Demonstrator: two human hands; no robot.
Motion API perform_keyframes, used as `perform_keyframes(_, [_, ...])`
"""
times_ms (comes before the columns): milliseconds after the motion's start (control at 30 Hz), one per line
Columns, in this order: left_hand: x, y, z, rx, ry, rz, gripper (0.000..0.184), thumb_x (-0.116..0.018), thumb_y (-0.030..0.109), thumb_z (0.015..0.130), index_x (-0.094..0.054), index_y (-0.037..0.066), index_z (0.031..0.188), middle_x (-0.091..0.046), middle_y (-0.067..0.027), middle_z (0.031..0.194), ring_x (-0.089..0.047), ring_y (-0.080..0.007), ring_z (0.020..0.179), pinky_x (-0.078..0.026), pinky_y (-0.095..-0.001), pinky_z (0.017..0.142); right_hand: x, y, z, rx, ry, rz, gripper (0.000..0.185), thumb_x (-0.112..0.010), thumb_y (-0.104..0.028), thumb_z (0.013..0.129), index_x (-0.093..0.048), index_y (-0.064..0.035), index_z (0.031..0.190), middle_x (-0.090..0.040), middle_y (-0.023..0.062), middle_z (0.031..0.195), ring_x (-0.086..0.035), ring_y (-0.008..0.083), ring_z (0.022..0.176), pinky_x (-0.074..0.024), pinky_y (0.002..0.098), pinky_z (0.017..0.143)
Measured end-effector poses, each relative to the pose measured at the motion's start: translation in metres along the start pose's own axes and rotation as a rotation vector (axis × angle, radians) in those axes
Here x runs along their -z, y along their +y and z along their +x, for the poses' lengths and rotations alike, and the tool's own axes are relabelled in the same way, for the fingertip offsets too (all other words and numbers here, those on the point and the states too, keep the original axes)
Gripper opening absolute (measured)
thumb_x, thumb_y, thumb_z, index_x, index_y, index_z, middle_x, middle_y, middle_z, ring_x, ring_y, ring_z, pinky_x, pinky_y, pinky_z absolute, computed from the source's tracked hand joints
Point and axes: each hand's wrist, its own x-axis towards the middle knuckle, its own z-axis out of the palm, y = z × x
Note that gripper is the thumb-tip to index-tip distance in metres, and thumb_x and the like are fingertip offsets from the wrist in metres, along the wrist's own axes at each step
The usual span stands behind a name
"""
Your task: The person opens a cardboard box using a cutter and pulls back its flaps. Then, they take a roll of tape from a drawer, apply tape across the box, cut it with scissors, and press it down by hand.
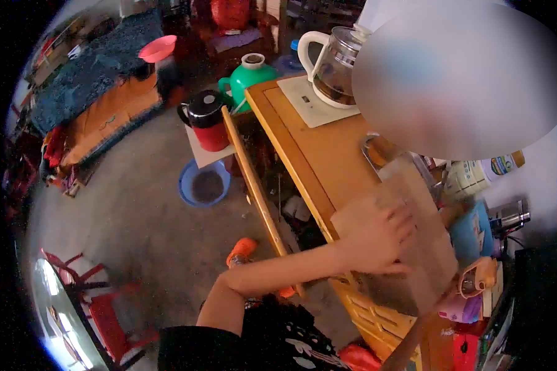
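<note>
My left hand (pixel 384 238) reaches across the wooden cabinet top (pixel 315 148). Its bent fingers grip a flat brown piece that looks like cardboard (pixel 424 229), and motion smears both. From the bottom right comes my right forearm (pixel 414 340), reaching toward the lower end of that piece; the fingers there are blurred and hidden. Past the brown piece's far end lies a metal-rimmed tray (pixel 374 148). To its right stand a light blue container (pixel 473 232) and a pale labelled tub (pixel 467 179).
A glass kettle (pixel 337 68) stands on the cabinet's far end. The cabinet's wooden door or drawer front (pixel 254 179) juts out on the left. On the floor are a blue basin (pixel 204 182), a red-black kettle (pixel 208 120) and a green jug (pixel 250 80). A red chair (pixel 108 321) stands lower left.
</note>
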Motion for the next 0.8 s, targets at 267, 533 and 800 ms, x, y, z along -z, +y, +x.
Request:
perform_keyframes(267, [-0.031, -0.055, -0.139, -0.424, -0.108, -0.657, 0.017, -0.048, 0.018, 0.067, -0.053, 0.008, 0.08, -0.053, -0.0065, 0.082, -0.049, -0.0222, 0.082, -0.036, -0.0367, 0.075, 0.075, -0.168, -0.015, -0.012, 0.058, -0.133, 0.04, -0.031, -0.024, 0.083, -0.032, -0.0023, 0.117, -0.029, 0.0113, 0.122, -0.028, 0.0203, 0.112, -0.021, 0.031, 0.093])
perform_keyframes(533, [0.037, -0.2, -0.179, -0.029, -0.319, -0.334, 0.024, -0.053, 0.025, 0.069, -0.053, 0.006, 0.084, -0.052, -0.0098, 0.082, -0.049, -0.0259, 0.078, -0.038, -0.0375, 0.071, 0.012, -0.3, 0.002, -0.209, -0.256, -0.525, 0.05, -0.042, -0.031, 0.078, -0.033, 0.0028, 0.113, -0.035, 0.019, 0.116, -0.033, 0.0329, 0.107, -0.025, 0.0368, 0.09])
perform_keyframes(800, [0.025, -0.272, -0.192, 0.023, -0.261, -0.078, 0.035, -0.053, 0.028, 0.069, -0.049, 0.005, 0.095, -0.048, -0.0109, 0.091, -0.042, -0.0255, 0.094, -0.023, -0.0424, 0.089, 0.007, -0.295, 0.006, -0.018, -0.043, -0.355, 0.05, -0.042, -0.035, 0.077, -0.036, 0.0011, 0.111, -0.035, 0.0198, 0.114, -0.035, 0.0346, 0.105, -0.0279, 0.0369, 0.088])
